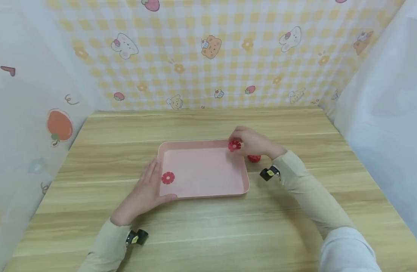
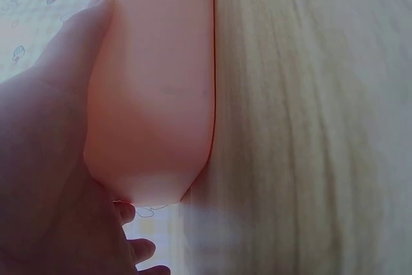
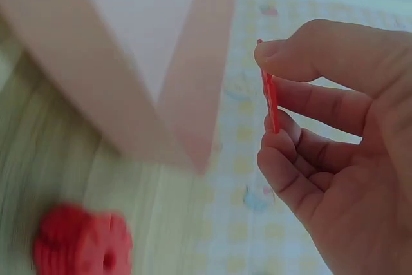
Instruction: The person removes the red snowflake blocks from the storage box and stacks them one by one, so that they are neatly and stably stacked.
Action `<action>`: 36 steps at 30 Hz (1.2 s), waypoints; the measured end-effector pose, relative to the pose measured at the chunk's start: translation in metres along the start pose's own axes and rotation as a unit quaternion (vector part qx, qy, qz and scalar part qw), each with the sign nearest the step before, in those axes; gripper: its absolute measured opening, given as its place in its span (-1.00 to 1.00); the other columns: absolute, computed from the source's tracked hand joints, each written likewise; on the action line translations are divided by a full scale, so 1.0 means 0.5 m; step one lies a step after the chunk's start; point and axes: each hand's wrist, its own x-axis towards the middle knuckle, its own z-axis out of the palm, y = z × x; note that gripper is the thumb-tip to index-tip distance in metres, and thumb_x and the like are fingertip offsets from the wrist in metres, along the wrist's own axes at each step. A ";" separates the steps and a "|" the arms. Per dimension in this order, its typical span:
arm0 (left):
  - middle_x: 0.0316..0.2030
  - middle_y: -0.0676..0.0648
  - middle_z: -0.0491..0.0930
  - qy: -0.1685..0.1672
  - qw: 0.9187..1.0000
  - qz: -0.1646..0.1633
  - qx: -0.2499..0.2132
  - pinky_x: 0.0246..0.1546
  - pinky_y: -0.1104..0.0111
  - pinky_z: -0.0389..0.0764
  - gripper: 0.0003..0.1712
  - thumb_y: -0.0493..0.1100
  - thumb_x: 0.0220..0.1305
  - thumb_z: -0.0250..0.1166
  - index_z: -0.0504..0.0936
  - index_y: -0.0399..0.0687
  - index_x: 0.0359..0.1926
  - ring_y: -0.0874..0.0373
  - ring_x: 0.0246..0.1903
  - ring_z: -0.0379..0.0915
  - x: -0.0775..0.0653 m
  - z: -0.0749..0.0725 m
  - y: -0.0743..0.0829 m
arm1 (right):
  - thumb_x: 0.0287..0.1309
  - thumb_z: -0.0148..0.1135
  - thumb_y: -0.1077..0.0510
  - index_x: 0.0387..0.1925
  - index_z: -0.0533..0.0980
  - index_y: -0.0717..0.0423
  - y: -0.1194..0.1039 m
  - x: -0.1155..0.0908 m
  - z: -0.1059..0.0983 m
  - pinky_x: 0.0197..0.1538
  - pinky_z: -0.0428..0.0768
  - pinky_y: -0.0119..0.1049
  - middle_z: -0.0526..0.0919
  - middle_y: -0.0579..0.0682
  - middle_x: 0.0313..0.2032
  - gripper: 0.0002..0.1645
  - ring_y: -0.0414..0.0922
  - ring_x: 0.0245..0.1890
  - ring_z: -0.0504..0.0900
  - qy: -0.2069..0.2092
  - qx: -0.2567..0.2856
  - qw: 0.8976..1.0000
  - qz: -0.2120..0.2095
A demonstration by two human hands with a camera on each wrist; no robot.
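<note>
A pink tray (image 1: 201, 172) lies on the table. My left hand (image 1: 147, 190) rests against its near left corner, fingers fairly straight along the left side and thumb along the front; the left wrist view shows the hand (image 2: 45, 133) against the outer wall. Over the tray's far right corner, my right hand (image 1: 250, 142) pinches a red notched plastic disc (image 1: 234, 146). In the right wrist view this disc (image 3: 270, 98) is edge-on between thumb and fingertips. Another red notched disc (image 1: 168, 177) lies flat inside the tray near its left end.
Just right of the tray, partly behind my right hand, stands a stack of red discs (image 1: 254, 158), seen closer as a pile (image 3: 84, 243) in the right wrist view. A patterned cloth (image 1: 195, 75) hangs behind the wooden table (image 1: 208, 234), and white sheets flank it.
</note>
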 end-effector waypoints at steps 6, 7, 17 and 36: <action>0.47 -0.38 -0.22 0.002 1.000 0.003 -0.003 0.37 -0.21 -0.06 0.39 0.33 -0.03 0.39 -0.22 -0.38 0.46 -0.32 0.44 -0.31 -0.001 -0.001 0.001 | 0.00 0.39 0.16 -0.10 0.59 0.16 0.048 -0.040 -0.010 0.01 0.58 -0.08 0.54 0.05 -0.16 -0.63 -0.03 -0.14 0.54 0.021 0.008 0.999 0.023; 0.47 -0.38 -0.22 0.003 1.000 0.004 -0.003 0.37 -0.21 -0.07 0.39 0.33 -0.04 0.39 -0.22 -0.38 0.46 -0.31 0.44 -0.31 -0.001 -0.001 0.001 | 0.00 0.38 0.17 -0.10 0.59 0.17 0.054 -0.045 -0.008 0.01 0.59 -0.07 0.54 0.06 -0.15 -0.63 -0.02 -0.14 0.55 0.023 0.010 0.999 0.026; 0.47 -0.39 -0.25 -0.009 1.000 0.000 0.006 0.37 -0.21 -0.07 0.40 0.37 -0.03 0.35 -0.23 -0.39 0.45 -0.32 0.44 -0.34 0.002 0.002 -0.004 | -0.07 0.36 0.27 -0.14 0.55 0.21 0.107 -0.080 0.017 -0.08 0.56 -0.08 0.50 0.11 -0.22 -0.64 0.01 -0.21 0.50 0.038 0.021 0.998 0.046; 0.47 -0.37 -0.27 -0.010 1.000 -0.004 0.005 0.36 -0.22 -0.06 0.40 0.36 -0.02 0.36 -0.25 -0.36 0.46 -0.31 0.45 -0.35 0.004 0.003 -0.005 | -0.08 0.40 0.30 -0.12 0.50 0.28 0.118 -0.081 0.029 -0.04 0.54 -0.04 0.52 0.17 -0.19 -0.58 0.05 -0.16 0.51 0.042 0.024 0.998 0.037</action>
